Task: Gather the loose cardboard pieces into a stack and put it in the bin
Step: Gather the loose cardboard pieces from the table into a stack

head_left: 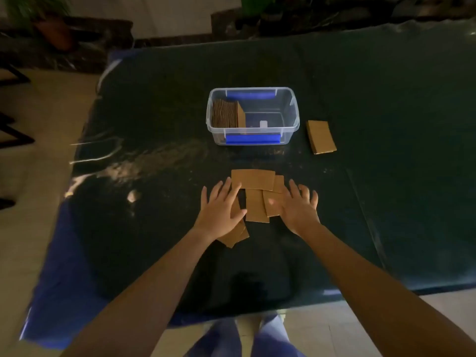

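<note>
Several loose brown cardboard pieces (253,191) lie overlapping on the dark table in front of me. My left hand (222,208) rests flat on the left side of this pile, fingers spread, covering some pieces. My right hand (296,204) lies flat on the right side, fingers spread, its thumb on a piece. Neither hand grips anything. Behind the pile stands a clear plastic bin (291,124) with blue clips; a stack of cardboard (228,114) stands on edge in its left end. A separate small cardboard stack (320,136) lies to the right of the bin.
The table (154,124) is covered with a glossy dark sheet; its left edge drops to a tiled floor. Potted plants (51,29) stand beyond the far edge. My legs (247,338) show below the near edge.
</note>
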Action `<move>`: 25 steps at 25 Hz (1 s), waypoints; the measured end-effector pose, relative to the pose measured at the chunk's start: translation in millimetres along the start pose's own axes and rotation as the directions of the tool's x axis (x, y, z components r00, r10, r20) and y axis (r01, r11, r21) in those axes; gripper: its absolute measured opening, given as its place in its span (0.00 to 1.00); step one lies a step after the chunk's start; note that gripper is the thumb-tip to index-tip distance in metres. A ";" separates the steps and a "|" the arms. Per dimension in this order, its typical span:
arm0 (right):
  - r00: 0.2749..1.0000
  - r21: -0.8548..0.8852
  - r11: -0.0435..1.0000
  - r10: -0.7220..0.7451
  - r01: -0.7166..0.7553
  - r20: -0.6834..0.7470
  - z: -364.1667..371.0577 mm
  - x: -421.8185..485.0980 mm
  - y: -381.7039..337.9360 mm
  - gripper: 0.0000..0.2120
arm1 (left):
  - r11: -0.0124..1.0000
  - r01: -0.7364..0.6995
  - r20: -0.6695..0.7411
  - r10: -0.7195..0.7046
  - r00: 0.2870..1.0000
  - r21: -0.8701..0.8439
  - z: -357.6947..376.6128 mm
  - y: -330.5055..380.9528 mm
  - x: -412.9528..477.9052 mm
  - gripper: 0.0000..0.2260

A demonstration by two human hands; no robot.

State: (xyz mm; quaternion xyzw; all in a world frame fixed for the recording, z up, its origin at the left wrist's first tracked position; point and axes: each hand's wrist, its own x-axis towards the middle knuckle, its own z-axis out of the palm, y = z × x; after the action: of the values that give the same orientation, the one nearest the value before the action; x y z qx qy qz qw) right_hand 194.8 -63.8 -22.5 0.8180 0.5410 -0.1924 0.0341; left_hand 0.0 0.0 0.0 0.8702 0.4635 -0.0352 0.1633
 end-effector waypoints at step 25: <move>0.917 0.661 0.647 0.358 -0.379 0.175 -4.5 21.0 -34.1 0.15 | 0.340 0.644 0.237 -0.732 0.639 -0.686 19.5 2.5 25.0 0.18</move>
State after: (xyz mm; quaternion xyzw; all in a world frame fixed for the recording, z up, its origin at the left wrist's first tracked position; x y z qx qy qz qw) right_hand 172.7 -30.2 -20.5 0.8620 0.2535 -0.3782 -0.2227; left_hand 18.0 12.4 -23.1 0.4536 0.7680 0.1328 0.4323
